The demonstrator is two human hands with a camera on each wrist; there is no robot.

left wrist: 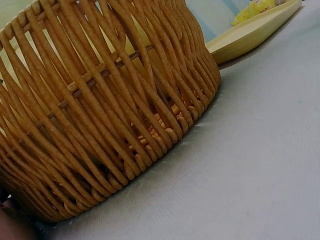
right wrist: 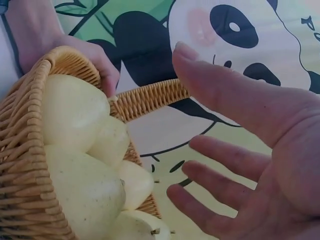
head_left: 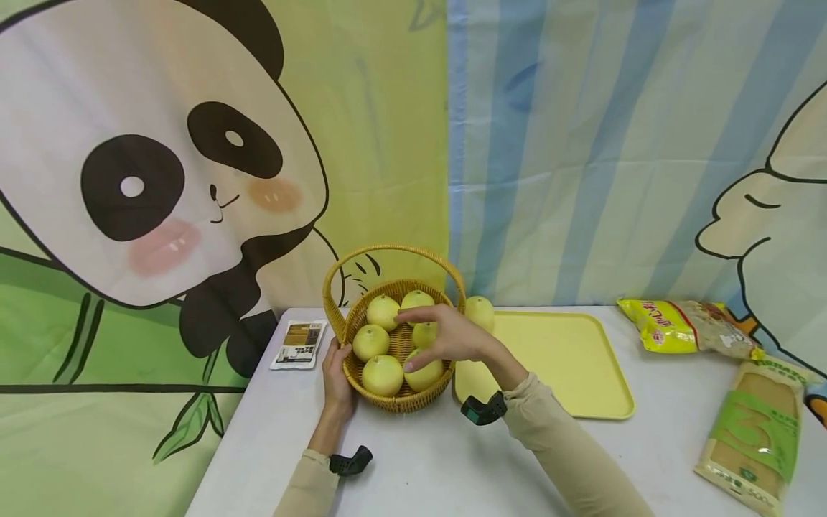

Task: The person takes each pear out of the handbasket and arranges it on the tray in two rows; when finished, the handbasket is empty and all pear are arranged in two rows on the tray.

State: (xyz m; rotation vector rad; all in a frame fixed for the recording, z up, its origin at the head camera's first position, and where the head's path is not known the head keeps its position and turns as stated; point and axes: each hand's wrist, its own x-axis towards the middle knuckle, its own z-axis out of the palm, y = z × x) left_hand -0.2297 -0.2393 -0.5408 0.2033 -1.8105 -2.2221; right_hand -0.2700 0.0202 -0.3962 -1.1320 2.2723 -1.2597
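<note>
A wicker basket (head_left: 403,403) with a tall hoop handle stands at the table's back edge and holds several pale yellow pears (head_left: 382,375). My left hand (head_left: 339,380) holds its left side near the handle's base; in the left wrist view the basket's woven wall (left wrist: 100,100) fills much of the picture. Over the basket's right part hovers my right hand (head_left: 449,334), thumb and fingers spread with nothing between them. The right wrist view shows that hand (right wrist: 240,145) beside the pears (right wrist: 82,185). Another pear (head_left: 480,313) is at the yellow tray's left back corner.
The yellow tray (head_left: 568,366) lies right of the basket. A small flat packet (head_left: 298,345) is at the left table edge. Farther right are a yellow food bag (head_left: 688,328) and a green-banded noodle pack (head_left: 752,438). A printed curtain (head_left: 381,143) hangs behind the table.
</note>
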